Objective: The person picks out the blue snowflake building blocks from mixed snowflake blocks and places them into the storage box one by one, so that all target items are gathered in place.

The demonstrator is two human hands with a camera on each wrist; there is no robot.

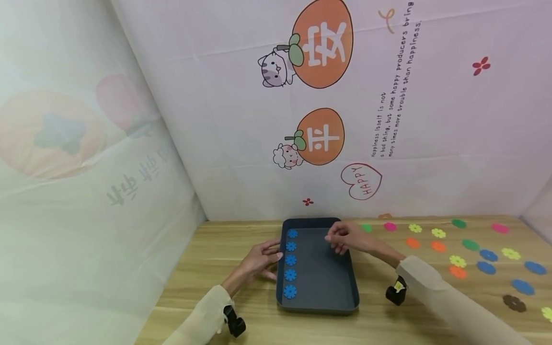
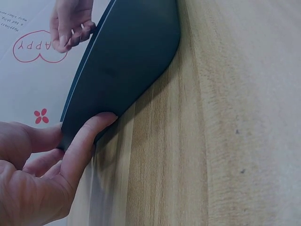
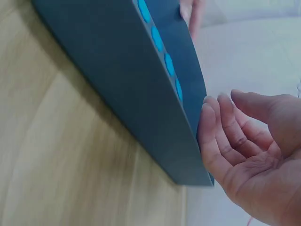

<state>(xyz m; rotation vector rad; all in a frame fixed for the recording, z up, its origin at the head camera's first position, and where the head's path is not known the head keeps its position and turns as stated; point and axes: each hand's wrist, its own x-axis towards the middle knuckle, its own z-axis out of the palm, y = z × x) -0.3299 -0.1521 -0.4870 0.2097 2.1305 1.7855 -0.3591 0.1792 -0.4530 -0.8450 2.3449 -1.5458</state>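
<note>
A dark grey rectangular tray (image 1: 323,278) lies on the wooden table. Along its left side runs a column of several blue flower-shaped discs (image 1: 290,275), flat on the tray floor. My left hand (image 1: 256,261) holds the tray's left wall; in the left wrist view one digit (image 2: 103,118) presses low on the outer wall and others meet the rim. Over the tray's far right part is my right hand (image 1: 348,237), its fingers loosely bent. Its thumb stands apart from the fingers in the right wrist view, with nothing visible between them, and the fingertips overlap the tray's rim.
Loose flat pieces lie scattered over the right side of the table: blue discs (image 1: 523,287), orange flowers (image 1: 458,272), yellow flowers (image 1: 511,253), green ovals (image 1: 470,245), pink pieces (image 1: 500,228) and a brown flower (image 1: 514,303). A printed white cloth (image 1: 241,182) hangs behind the table.
</note>
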